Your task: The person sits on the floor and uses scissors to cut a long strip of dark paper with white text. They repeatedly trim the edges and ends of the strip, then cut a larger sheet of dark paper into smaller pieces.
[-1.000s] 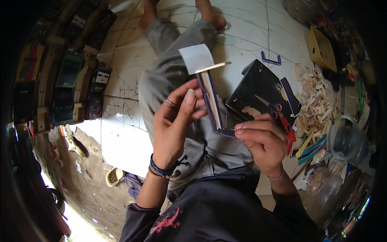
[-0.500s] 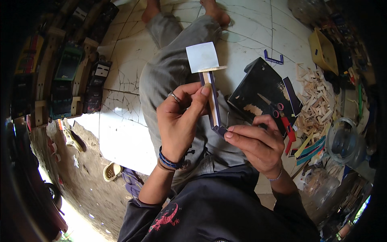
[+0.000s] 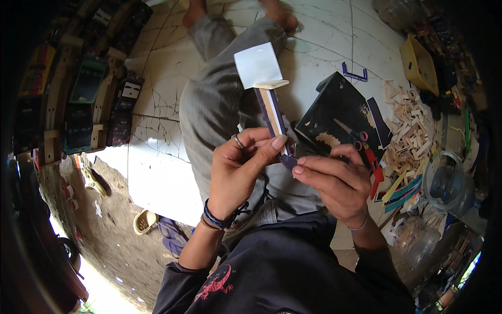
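Note:
Between my hands is a narrow wooden strip (image 3: 270, 110) edged in dark purple and white. At its far end sit a small flat wooden piece (image 3: 271, 84) and a square white card (image 3: 258, 65). My left hand (image 3: 243, 165) pinches the strip near its lower end, thumb on top. With thumb and fingertips, my right hand (image 3: 337, 180) holds the dark purple flap (image 3: 288, 161) at that same end. The fingers' undersides are hidden.
Scissors (image 3: 353, 135) with red and black handles lie on a black box (image 3: 334, 112) at right. Beyond are a heap of small wood pieces (image 3: 410, 133), a yellow bin (image 3: 418, 65), a purple bracket-shaped piece (image 3: 354, 73) and a clear plastic container (image 3: 444, 180). Sandals (image 3: 145, 222) lie at lower left.
My left hand has slid down the strip toward its lower end, close to my right fingertips. The strip's far end has shifted slightly up and left.

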`<act>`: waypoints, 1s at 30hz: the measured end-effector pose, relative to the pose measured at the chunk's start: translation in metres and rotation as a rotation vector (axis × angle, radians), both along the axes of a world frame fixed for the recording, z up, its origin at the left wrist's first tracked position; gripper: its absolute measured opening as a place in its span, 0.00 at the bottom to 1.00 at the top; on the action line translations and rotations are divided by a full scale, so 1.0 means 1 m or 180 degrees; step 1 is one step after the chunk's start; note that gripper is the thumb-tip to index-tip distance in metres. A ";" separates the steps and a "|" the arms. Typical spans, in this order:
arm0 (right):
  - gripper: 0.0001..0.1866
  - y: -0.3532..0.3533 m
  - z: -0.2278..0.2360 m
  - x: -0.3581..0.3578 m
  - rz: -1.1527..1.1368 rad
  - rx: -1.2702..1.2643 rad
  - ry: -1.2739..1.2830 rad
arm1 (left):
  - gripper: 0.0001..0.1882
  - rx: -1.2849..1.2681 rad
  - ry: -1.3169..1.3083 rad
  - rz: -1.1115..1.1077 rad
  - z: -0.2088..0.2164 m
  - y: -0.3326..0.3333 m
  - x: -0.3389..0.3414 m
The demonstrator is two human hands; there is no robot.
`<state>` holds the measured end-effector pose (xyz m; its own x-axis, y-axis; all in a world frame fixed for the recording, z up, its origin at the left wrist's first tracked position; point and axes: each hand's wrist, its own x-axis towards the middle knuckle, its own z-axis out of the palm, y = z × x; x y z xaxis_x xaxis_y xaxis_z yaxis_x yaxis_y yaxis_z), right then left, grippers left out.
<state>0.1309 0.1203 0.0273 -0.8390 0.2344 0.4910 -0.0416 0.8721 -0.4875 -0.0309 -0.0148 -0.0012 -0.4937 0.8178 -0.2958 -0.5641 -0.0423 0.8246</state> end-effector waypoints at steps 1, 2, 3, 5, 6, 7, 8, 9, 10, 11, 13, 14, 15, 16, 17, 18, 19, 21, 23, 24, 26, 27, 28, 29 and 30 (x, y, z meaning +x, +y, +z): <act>0.13 -0.001 0.000 0.000 0.0019 0.0023 0.0023 | 0.13 -0.0038 0.0078 0.0050 0.000 -0.001 0.001; 0.13 -0.001 -0.001 0.000 0.0045 0.0063 0.0035 | 0.13 -0.0018 0.0137 0.0091 0.000 -0.001 0.002; 0.13 -0.001 -0.001 0.000 0.0040 0.0042 0.0056 | 0.13 -0.0001 0.0195 0.0132 0.000 -0.002 0.002; 0.13 -0.001 -0.001 0.001 0.0042 0.0037 0.0071 | 0.13 -0.0004 0.0260 0.0166 0.001 -0.002 0.003; 0.13 0.000 -0.002 0.001 0.0042 0.0034 0.0090 | 0.14 -0.0021 0.0266 0.0158 0.002 -0.002 0.004; 0.13 0.000 -0.002 0.001 0.0040 0.0041 0.0098 | 0.14 -0.0038 0.0270 0.0148 0.003 -0.002 0.004; 0.13 0.000 -0.002 0.002 0.0035 0.0062 0.0113 | 0.14 -0.0065 0.0430 0.0120 0.003 -0.002 0.004; 0.13 0.000 -0.002 0.002 0.0028 0.0064 0.0106 | 0.14 -0.0090 0.0589 0.0091 0.004 -0.001 0.003; 0.13 0.000 -0.002 0.002 0.0018 0.0082 0.0106 | 0.15 -0.0128 0.0680 0.0066 0.004 -0.001 0.003; 0.13 0.000 -0.002 0.002 0.0008 0.0109 0.0089 | 0.16 -0.0142 0.0730 0.0075 0.004 -0.001 0.002; 0.13 0.000 -0.002 0.003 0.0058 0.0103 0.0095 | 0.18 -0.0200 0.0696 0.0109 0.004 0.000 0.000; 0.13 0.000 -0.002 0.003 0.0092 0.0120 0.0071 | 0.17 -0.0140 0.0587 0.0176 0.005 0.000 0.000; 0.13 0.000 -0.002 0.004 0.0134 0.0105 0.0073 | 0.17 -0.0076 0.0476 0.0238 0.005 0.001 0.000; 0.13 0.000 -0.003 0.004 0.0171 0.0113 0.0053 | 0.16 -0.0009 0.0364 0.0295 0.004 0.001 0.000; 0.13 0.001 -0.003 0.004 0.0206 0.0119 0.0033 | 0.14 0.0072 0.0298 0.0316 0.004 0.001 0.000; 0.14 0.001 -0.003 0.003 0.0236 0.0127 0.0029 | 0.14 0.0096 0.0511 0.0296 0.003 0.002 0.000; 0.14 0.001 -0.004 0.003 0.0267 0.0136 0.0027 | 0.13 0.0119 0.0725 0.0278 0.001 0.002 -0.001; 0.17 -0.001 -0.006 0.000 0.0314 0.0005 -0.0002 | 0.11 0.0096 0.0994 0.0389 -0.003 0.001 -0.001; 0.20 -0.002 -0.006 -0.003 0.0379 -0.0237 -0.0062 | 0.09 0.0009 0.1103 0.0650 -0.006 0.000 0.002; 0.22 -0.001 -0.006 -0.004 0.0258 -0.0644 0.0015 | 0.08 -0.0023 0.1456 0.0590 -0.008 -0.001 0.001; 0.25 0.003 -0.006 -0.007 0.0057 -0.1392 0.0120 | 0.06 -0.0082 0.2155 0.0446 -0.010 -0.004 -0.003; 0.25 0.008 -0.003 -0.007 -0.0058 -0.1409 0.0065 | 0.06 0.0066 0.2358 0.0524 -0.011 -0.003 -0.002; 0.25 0.011 -0.002 -0.009 0.0007 -0.1873 0.0128 | 0.06 0.0054 0.2472 0.0406 -0.010 -0.004 -0.002; 0.26 0.013 -0.001 -0.011 0.0064 -0.2366 0.0217 | 0.06 0.0042 0.2588 0.0297 -0.009 -0.005 -0.001; 0.26 0.015 0.000 -0.012 0.0161 -0.2858 0.0338 | 0.06 0.0044 0.2689 0.0181 -0.008 -0.006 -0.001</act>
